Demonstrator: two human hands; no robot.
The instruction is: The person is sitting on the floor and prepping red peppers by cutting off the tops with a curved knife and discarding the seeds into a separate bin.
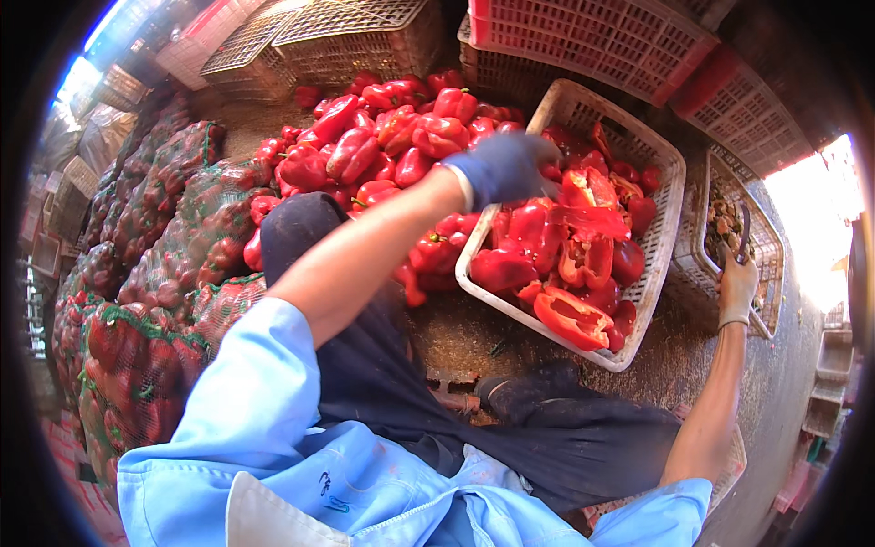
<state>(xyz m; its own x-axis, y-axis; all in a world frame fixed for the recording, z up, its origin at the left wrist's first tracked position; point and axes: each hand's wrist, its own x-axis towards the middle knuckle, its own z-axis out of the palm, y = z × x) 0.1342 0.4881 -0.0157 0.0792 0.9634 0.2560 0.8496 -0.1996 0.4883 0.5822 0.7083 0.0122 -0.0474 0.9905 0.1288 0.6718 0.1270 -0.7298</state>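
My left hand, in a dark blue glove, is over the near-left rim of a white plastic crate. Motion smears its fingers, so whether they grip anything is unclear. Halved and opened red bell peppers fill much of that crate, some with pale insides showing. Out to the right, my right hand wears a pale glove and is closed around a knife with a dark, curved blade. It is over a second crate that holds greenish-brown pepper scraps.
Whole red bell peppers lie heaped on the floor ahead. Net sacks of peppers are piled at the left. Stacked crates line the far side. My bent legs are close to the heap and the pepper crate.
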